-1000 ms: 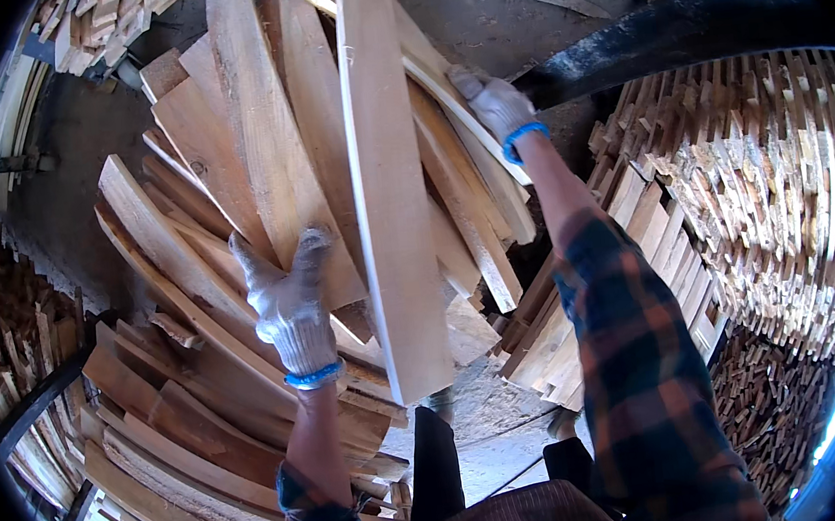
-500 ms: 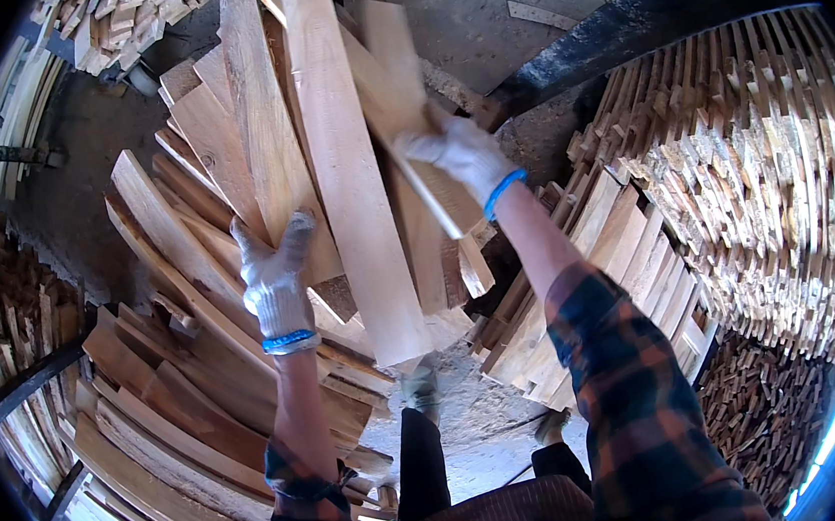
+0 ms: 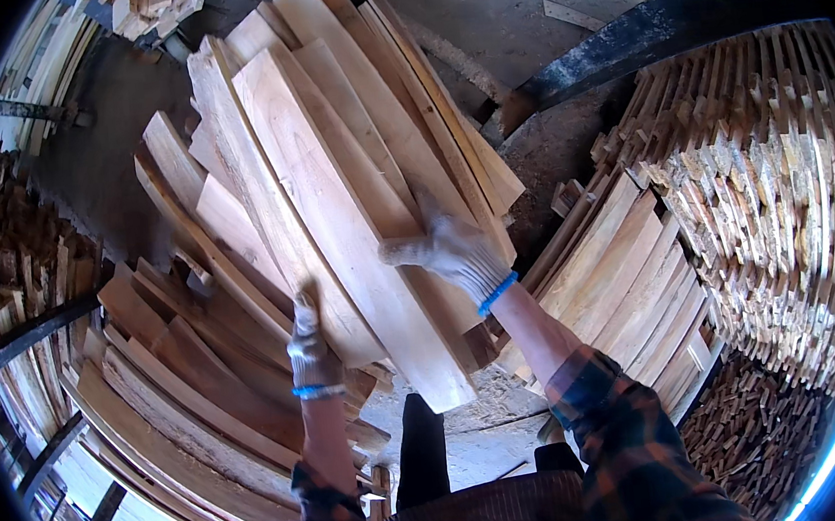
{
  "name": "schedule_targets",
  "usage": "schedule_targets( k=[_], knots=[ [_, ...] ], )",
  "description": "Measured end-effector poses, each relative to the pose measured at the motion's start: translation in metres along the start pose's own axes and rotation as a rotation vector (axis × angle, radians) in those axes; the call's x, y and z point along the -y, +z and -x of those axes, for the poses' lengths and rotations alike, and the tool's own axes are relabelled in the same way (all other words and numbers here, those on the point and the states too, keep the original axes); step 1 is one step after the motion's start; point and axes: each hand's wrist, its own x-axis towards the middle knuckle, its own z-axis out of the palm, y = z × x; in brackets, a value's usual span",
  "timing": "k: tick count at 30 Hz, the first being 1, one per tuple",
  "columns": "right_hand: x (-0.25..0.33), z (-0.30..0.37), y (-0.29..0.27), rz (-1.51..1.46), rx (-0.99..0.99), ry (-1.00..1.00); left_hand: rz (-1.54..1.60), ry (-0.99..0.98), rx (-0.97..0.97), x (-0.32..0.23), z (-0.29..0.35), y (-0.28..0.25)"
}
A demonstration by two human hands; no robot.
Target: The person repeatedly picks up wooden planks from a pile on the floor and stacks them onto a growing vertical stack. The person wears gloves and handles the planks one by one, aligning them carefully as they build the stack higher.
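A thick pile of pale sawn boards lies fanned in front of me, its planks slanting from upper left to lower right. My left hand (image 3: 311, 343), in a white knit glove with a blue cuff, grips the near left edge of a wooden board (image 3: 281, 198); its thumb is up and its other fingers are mostly hidden. My right hand (image 3: 455, 260), gloved the same way, lies across the boards with thumb and fingers apart. The thumb touches a long middle plank (image 3: 329, 174), whose near end juts out toward me. The right fingertips are slightly blurred.
Stacked boards (image 3: 201, 412) curve along the lower left. More planks (image 3: 621, 281) lie at the right beside a tall stack of thin slats (image 3: 762, 187). A dark metal beam (image 3: 667, 31) crosses the upper right. Black rails (image 3: 33, 343) stand at the left.
The long middle plank has swung from near upright to a slant, its near end going right. My right hand has come down and nearer onto the pile; my left hand has shifted slightly nearer and right.
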Motion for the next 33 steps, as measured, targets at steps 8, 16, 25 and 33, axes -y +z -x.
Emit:
schedule_targets(
  k=[8, 16, 25, 33],
  knots=[
    [-0.046, 0.038, 0.001, -0.273, 0.066, -0.097, -0.409, 0.143, -0.197, 0.007, 0.045, 0.020],
    [-0.070, 0.103, -0.003, -0.362, 0.197, -0.032, 0.050, -0.037, -0.147, 0.077, 0.090, -0.021],
    [-0.084, 0.139, 0.004, -0.273, 0.199, 0.002, 0.111, -0.038, 0.028, 0.080, 0.120, -0.018],
    [-0.115, 0.200, -0.005, -0.611, 0.255, 0.204, 0.105, -0.033, -0.079, 0.141, 0.157, -0.046]
  ],
)
